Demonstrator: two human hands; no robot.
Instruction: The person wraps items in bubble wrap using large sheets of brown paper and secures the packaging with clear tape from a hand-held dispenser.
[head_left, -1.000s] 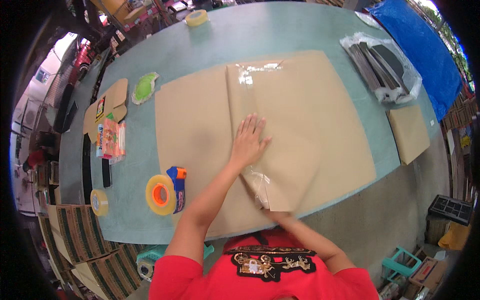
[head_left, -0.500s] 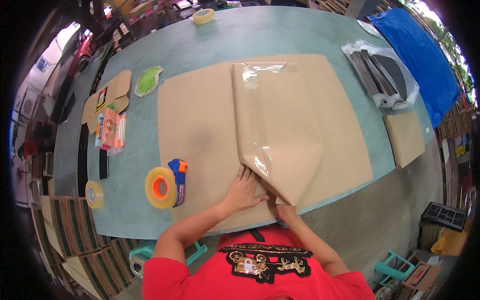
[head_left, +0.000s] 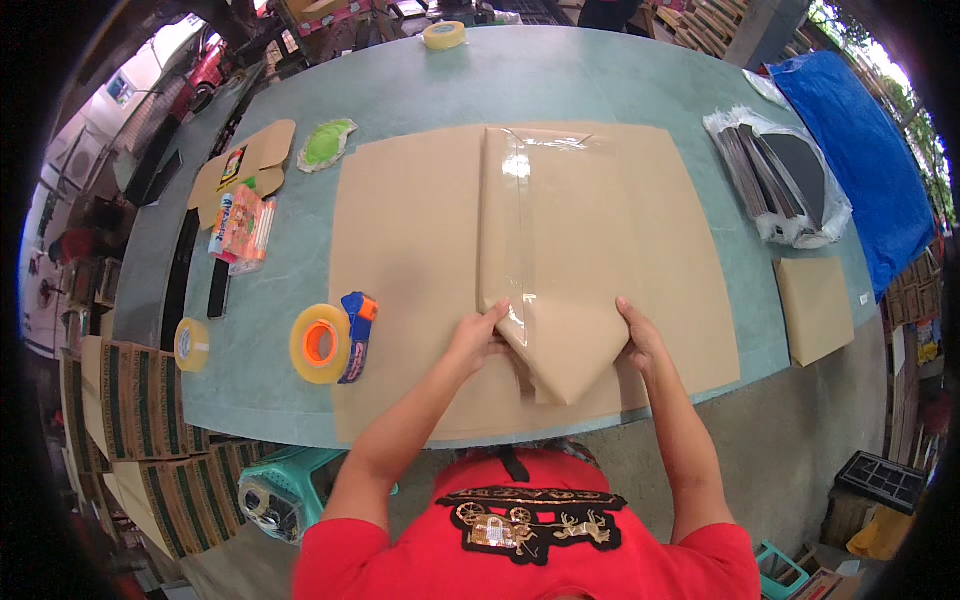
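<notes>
A parcel wrapped in brown kraft paper [head_left: 575, 220] lies on a flat brown sheet [head_left: 410, 240], with clear tape along its left side and across its far end. Its near end is folded to a point toward me. My left hand [head_left: 480, 338] grips the parcel's near left corner, thumb on top and fingers beneath the edge. On the opposite side, my right hand [head_left: 642, 335] holds the near right corner, its thumb on the paper and the other fingers partly hidden. Left of the sheet stands an orange-and-blue tape dispenser [head_left: 358, 335] with a large roll of clear tape [head_left: 300, 345].
On the green table [head_left: 250, 390] lie another tape roll [head_left: 192, 345], a yellowish roll [head_left: 444, 36], a green cloth pad [head_left: 325, 146] and small colourful packets [head_left: 242, 228]. To the right are plastic-wrapped dark panels [head_left: 780, 180], a small brown parcel [head_left: 815, 308] and a blue tarp [head_left: 850, 150].
My right hand has come up from the near tip to the parcel's right side. My left hand now grips the left corner. The pointed flap's loose edge no longer shows underneath.
</notes>
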